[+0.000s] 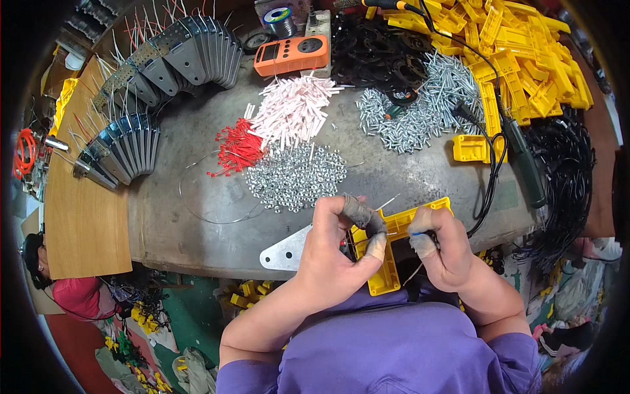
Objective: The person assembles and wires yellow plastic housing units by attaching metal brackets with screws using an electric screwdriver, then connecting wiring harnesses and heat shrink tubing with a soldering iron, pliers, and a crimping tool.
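A yellow T-shaped plastic housing point(384, 280) lies at the front edge of the table, between and below my hands. My left hand point(341, 246), with worn covers on its fingertips, is closed over the housing's left side; its fingers hide what they pinch. From under that hand a grey metal plate point(282, 255) with holes sticks out to the left. A thin pale wire point(392, 201) rises beside the left fingertips. My right hand point(443, 246), its fingertips also covered, pinches a small blue wire end point(418, 233) over the housing's right part.
Behind my hands lie piles of nuts point(295, 177), red-tipped parts point(238, 146), white sleeves point(292, 108) and screws point(420, 108). Wired metal plates point(187, 59) stand left. Right are yellow housings point(525, 52), a green-handled tool point(525, 161) and its cord. An orange meter point(292, 54) sits behind.
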Available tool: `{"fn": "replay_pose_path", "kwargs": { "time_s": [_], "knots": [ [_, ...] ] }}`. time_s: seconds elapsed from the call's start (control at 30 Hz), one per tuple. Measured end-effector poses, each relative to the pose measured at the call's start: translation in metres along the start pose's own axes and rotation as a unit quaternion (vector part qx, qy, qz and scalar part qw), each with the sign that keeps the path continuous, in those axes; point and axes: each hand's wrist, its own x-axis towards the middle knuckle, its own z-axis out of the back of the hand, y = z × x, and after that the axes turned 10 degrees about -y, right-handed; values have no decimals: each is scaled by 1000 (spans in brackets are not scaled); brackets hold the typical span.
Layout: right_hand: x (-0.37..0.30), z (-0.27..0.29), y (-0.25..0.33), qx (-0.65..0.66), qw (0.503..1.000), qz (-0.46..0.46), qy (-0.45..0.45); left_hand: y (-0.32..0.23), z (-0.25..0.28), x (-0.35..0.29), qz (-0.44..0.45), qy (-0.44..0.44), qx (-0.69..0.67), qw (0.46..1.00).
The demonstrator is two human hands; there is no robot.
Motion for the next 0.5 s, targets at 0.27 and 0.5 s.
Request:
{"fn": "replay_pose_path", "kwargs": {
  "time_s": [0.27, 0.5],
  "knots": [
    [5, 0, 1, -16, 999, 4, 32, 0, 1, -6, 31, -5, -47, 998],
    [9, -4, 8, -66, 997, 31, 1, 3, -1, -9, 19, -8, -38, 999]
  ]
}}
